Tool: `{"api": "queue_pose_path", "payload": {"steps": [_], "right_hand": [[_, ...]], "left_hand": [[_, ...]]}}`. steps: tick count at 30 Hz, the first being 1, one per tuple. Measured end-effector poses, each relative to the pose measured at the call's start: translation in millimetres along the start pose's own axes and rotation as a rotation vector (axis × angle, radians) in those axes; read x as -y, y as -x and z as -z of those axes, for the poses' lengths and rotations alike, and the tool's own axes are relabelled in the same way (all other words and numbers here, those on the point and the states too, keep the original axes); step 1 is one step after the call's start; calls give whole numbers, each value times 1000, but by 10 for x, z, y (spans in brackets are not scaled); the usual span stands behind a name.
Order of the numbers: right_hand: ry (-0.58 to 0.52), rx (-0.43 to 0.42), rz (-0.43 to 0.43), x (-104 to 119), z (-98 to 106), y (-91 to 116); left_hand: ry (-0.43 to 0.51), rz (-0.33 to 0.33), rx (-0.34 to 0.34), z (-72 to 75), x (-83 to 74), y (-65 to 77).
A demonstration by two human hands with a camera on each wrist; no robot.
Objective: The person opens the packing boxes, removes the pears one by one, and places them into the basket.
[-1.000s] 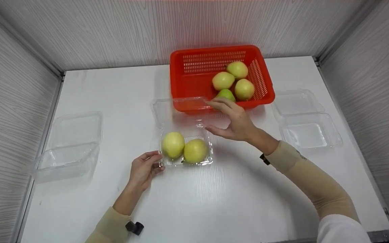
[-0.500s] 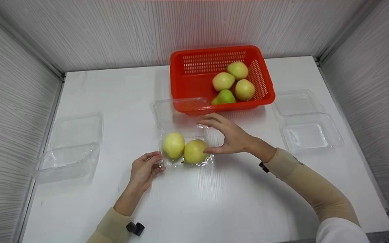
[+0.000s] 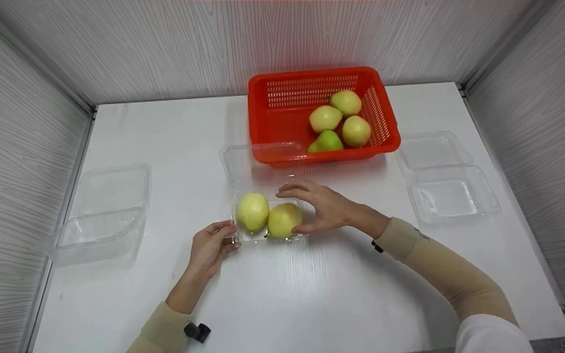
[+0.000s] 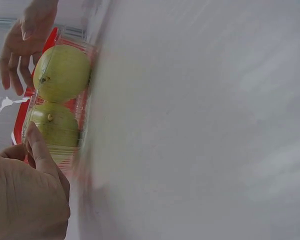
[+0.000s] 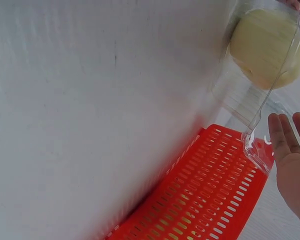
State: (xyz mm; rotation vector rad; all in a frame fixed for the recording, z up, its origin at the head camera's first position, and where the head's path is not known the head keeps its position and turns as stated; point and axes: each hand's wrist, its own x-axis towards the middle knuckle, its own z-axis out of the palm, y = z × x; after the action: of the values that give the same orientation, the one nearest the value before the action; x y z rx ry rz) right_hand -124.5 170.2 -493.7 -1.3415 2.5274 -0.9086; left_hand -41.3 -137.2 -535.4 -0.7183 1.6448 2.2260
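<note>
In the head view a clear plastic clamshell container (image 3: 250, 237) stands at the middle of the table, its lid (image 3: 237, 162) raised toward the basket. Two yellow-green pears sit side by side in its base, a left pear (image 3: 252, 212) and a right pear (image 3: 284, 220). My left hand (image 3: 209, 249) pinches the container's left wall between thumb and fingers, as the left wrist view also shows. Over the container's right side is my right hand (image 3: 324, 208), thumb and fingers spread around the right pear, thumb overlapping it. In the right wrist view the right hand's fingers (image 5: 285, 132) are straight beside the clear rim.
Behind the container stands a red plastic basket (image 3: 275, 117) holding several pears (image 3: 325, 119). One open clear container (image 3: 98, 235) is at the left of the table, another (image 3: 451, 193) at the right. Wood-grain panels (image 3: 189, 49) wall the table at the back and sides.
My right hand has come down and toward me from the raised lid to the right pear. The left hand has stayed on the container's left wall.
</note>
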Motion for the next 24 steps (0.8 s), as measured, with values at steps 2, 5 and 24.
{"api": "queue_pose_path", "payload": {"steps": [2, 5, 24], "right_hand": [[12, 25, -3, 7, -16, -18], [25, 61, -1, 3, -45, -51], [82, 254, 23, 10, -75, -229]], "left_hand": [[1, -3, 3, 2, 2, 4], [2, -5, 8, 3, 2, 6], [18, 4, 0, -3, 0, -6]]}}
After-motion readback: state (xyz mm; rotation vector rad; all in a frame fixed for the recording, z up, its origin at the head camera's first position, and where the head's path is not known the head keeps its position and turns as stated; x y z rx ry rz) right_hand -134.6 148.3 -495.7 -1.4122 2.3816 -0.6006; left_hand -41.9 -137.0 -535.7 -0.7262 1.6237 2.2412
